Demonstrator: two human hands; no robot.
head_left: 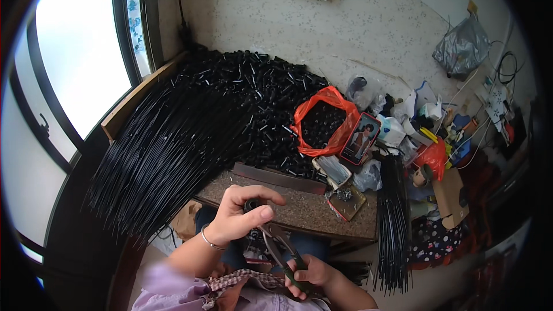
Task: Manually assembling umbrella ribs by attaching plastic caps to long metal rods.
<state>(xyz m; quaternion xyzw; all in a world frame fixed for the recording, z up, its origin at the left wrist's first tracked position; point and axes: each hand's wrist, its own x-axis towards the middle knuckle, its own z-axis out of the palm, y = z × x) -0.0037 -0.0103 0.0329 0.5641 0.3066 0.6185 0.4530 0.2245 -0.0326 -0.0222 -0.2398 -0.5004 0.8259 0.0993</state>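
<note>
My left hand [242, 216] is raised over the near edge of the table, its fingers curled round a short black tube [251, 205]. Below it, my right hand [311, 276] grips a pair of pliers [277, 243] with dark green handles. The head of the pliers meets the lower end of the tube by my left palm; the jaw tips are hidden there. Beyond my hands spreads a heap of short black tubes [268, 89]. To the left lies a wide spread of long, thin black rods [167, 144].
A red plastic bag [298, 129] holds more black tubes. Beside it a phone [361, 138] leans upright. A dark strip [279, 178] edges the heap. Another rod bundle [393, 224] hangs over the table's right side. Clutter and a cardboard box [451, 198] lie farther right.
</note>
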